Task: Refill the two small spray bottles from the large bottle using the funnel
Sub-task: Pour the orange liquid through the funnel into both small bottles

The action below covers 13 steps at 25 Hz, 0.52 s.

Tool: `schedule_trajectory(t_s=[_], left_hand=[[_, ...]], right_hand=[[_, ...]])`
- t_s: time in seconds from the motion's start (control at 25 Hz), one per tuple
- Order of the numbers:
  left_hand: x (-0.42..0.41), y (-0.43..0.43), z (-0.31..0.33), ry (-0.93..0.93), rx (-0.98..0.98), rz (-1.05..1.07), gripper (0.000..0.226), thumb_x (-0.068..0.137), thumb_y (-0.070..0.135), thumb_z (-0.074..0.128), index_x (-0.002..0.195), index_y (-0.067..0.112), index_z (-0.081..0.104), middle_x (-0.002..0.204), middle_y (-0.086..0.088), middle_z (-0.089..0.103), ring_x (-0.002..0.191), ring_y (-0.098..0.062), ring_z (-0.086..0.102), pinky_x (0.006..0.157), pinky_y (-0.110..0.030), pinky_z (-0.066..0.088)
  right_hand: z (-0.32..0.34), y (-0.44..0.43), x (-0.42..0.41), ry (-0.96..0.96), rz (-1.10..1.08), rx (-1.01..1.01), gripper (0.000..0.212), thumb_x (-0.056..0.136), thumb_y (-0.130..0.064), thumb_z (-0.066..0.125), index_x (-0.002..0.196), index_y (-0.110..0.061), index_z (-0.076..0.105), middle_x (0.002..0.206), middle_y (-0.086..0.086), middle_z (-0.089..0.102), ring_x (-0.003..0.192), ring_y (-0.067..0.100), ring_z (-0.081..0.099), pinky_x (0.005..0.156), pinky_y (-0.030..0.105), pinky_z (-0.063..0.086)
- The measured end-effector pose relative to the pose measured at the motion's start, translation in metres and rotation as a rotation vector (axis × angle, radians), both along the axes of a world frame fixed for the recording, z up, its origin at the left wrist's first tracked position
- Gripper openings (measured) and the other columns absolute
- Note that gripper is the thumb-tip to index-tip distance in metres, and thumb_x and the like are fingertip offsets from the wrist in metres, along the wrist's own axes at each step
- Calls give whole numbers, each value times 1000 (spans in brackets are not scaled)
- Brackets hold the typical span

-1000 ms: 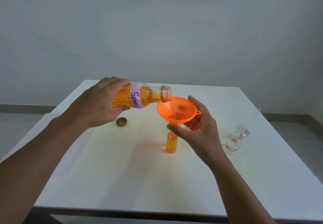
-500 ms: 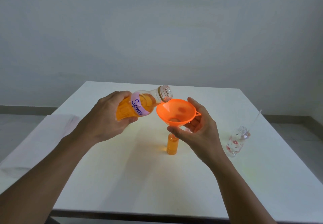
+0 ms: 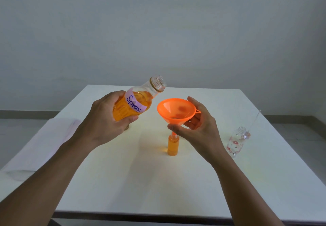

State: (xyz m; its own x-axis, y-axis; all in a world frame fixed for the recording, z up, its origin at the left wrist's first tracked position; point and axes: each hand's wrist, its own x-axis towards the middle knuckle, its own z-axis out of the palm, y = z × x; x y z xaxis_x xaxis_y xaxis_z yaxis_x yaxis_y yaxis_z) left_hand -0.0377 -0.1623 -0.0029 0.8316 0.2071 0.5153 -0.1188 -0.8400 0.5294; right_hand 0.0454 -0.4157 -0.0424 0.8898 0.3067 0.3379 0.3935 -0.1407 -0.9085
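My left hand [image 3: 107, 120] grips the large bottle [image 3: 139, 100], labelled "Spray" and part full of orange liquid. It is tilted with its open mouth up and to the right, clear of the funnel. My right hand [image 3: 195, 128] holds the orange funnel [image 3: 176, 111] by its cone, thumb in front. The funnel's spout sits in the neck of a small bottle [image 3: 173, 145] that stands on the white table [image 3: 158, 181] and is full of orange liquid. A second small bottle [image 3: 235, 143], clear with red flowers, stands uncapped to the right.
A spray pump with its thin dip tube [image 3: 254, 121] lies behind the flowered bottle. A white cloth [image 3: 40, 143] drapes over the table's left edge. The large bottle's cap is mostly hidden behind my left hand. A plain grey wall stands beyond the table.
The large bottle has swung from pouring flat into the funnel to mouth-up, and the stream has stopped. My right hand keeps the funnel in the small bottle.
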Motion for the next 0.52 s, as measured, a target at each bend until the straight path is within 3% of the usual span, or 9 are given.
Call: schedule_trajectory(t_s=[0.16,0.36,0.52], left_hand=[[-2,-3,1,-3,3,9,64,73,37,84,129,21,57,113,5,65,96,-16,61,72,-20,49],[5,-19,4,-8,5,-15,64,73,39,83,129,22,56,112,7,64,95,-14,59,70,-14,45],[21,-44,13,-20,18,-63,62,73,40,83,126,23,58,110,4,66,94,-19,61,74,-28,50]], right_hand=[[4,-5,-1,38,-12,86,97,64,-25,97,147,-32,46,129,-16,59,109,-3,65,88,17,58],[28,-38,9,95,-82,341,103,56,-28,99,147,-25,50,129,-4,68,113,10,71,95,33,58],[48,-94,20,72,-229,477,100,60,-25,89,150,-18,46,126,-5,69,113,8,71,89,24,56]])
